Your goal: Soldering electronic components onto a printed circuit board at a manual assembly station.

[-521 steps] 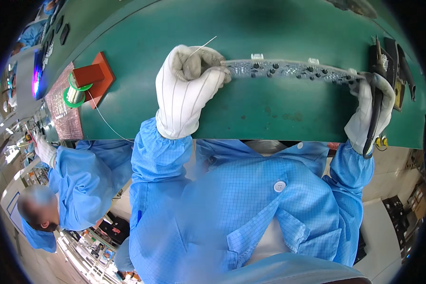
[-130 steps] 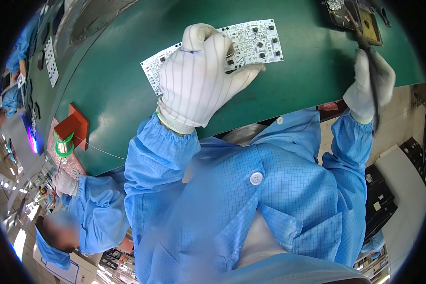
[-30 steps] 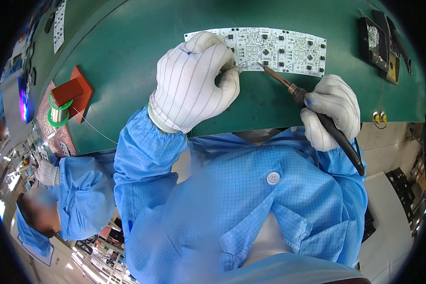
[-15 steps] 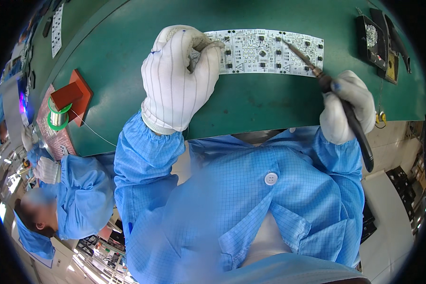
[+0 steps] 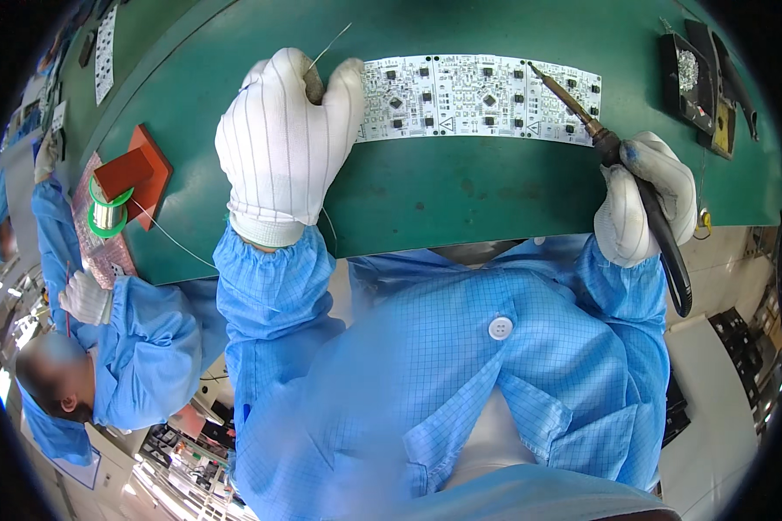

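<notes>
A white circuit board lies flat on the green bench, its left end partly hidden by the gloved left hand, which pinches a thin solder wire whose end points up and away. The right hand grips a soldering iron, its tip at the board's upper edge near the right-hand seam; whether it touches, I cannot tell. The step looks like placing hot tip on joint; the next move would seem to call for a steady board and the wire end brought to that tip. Farther left stands a solder spool.
</notes>
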Tool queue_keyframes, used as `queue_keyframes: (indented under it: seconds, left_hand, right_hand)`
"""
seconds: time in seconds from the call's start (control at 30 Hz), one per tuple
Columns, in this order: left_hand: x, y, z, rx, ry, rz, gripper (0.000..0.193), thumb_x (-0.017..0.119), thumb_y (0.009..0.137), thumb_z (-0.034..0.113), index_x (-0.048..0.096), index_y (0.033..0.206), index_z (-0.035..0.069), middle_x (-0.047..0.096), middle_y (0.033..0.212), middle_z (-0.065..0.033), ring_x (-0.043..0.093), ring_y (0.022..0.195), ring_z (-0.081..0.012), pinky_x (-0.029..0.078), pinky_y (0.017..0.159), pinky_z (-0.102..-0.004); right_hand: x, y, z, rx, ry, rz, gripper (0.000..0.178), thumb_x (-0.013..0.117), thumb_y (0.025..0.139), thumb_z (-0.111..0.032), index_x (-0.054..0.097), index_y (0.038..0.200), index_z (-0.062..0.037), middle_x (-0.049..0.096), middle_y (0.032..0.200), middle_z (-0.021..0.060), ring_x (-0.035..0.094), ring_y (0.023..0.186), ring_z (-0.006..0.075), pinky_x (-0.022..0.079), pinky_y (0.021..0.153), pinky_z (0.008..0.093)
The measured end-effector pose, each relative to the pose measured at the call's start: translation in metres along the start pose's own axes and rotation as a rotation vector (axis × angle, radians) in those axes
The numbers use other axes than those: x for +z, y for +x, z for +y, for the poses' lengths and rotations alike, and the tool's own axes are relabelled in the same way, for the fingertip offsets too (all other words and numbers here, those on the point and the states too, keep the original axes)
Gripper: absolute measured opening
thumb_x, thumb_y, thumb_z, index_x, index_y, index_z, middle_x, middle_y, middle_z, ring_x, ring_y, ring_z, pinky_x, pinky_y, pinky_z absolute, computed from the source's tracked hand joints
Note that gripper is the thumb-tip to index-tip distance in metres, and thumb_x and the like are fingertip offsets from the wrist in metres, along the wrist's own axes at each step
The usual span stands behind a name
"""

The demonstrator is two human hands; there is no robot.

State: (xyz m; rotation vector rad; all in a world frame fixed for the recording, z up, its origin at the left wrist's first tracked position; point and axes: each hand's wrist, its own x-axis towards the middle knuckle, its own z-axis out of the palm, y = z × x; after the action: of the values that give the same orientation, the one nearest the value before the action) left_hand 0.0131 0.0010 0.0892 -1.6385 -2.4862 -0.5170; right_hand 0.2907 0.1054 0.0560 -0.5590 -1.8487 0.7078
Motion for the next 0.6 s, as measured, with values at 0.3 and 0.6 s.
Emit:
queue_keyframes:
  seconds: [0.3,0.6]
  left_hand:
    - [0.007,-0.003,-0.009,0.046,-0.462,-0.302,0.026,0.073,0.078,0.021,0.053,0.081,0.005,0.059,0.071,-0.0123,0.06,0.061,-0.0329,0.049,0.055,-0.0389]
    - [0.017,-0.001,-0.023,0.262,-0.328,-0.055,0.024,0.074,0.081,0.018,0.056,0.069,0.006,0.055,0.066,-0.0101,0.055,0.054,-0.029,0.044,0.05,-0.0366]
  right_hand:
    - [0.02,-0.002,0.003,0.048,0.015,-0.052,0.022,0.064,0.071,0.006,0.061,0.093,0.004,0.064,0.08,0.017,0.061,0.065,0.0247,0.052,0.06,0.034]
    - [0.03,-0.003,0.002,0.061,0.071,-0.078,0.028,0.068,0.07,0.006,0.062,0.097,0.003,0.066,0.083,0.0186,0.063,0.066,0.025,0.052,0.063,0.0347]
